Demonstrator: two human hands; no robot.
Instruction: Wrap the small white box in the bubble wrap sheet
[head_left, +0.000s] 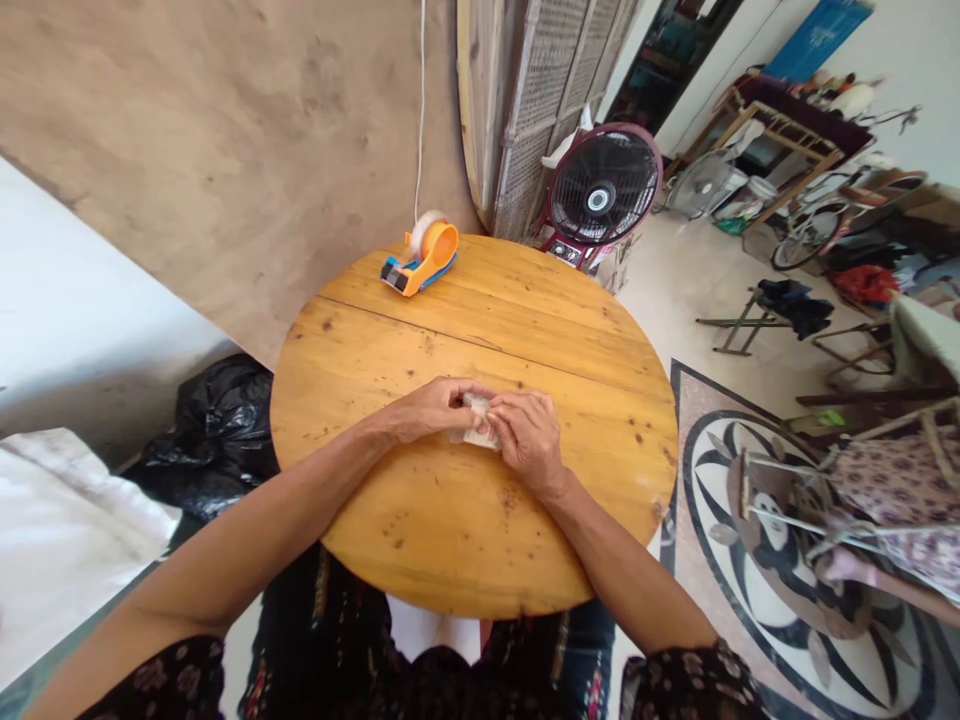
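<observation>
Over the middle of the round wooden table (465,540), both hands meet on a small pale, whitish packet-like piece (477,432); it looks partly see-through, and its exact kind cannot be made out. My left hand (433,408) grips its left side between thumb and fingers. On the other side, my right hand (529,435) has its fingers bent and pressed onto the same piece. Fingers cover much of it. Toward the table's far edge sits an orange and blue tape dispenser (429,262) with a roll of clear tape, apart from both hands.
A dark red fan (600,195) stands just beyond the table's far right edge. Black plastic bags (225,420) lie at the left beside a white sack (67,510). To the right are a folding stool (757,315) and a chair with patterned cloth (900,470).
</observation>
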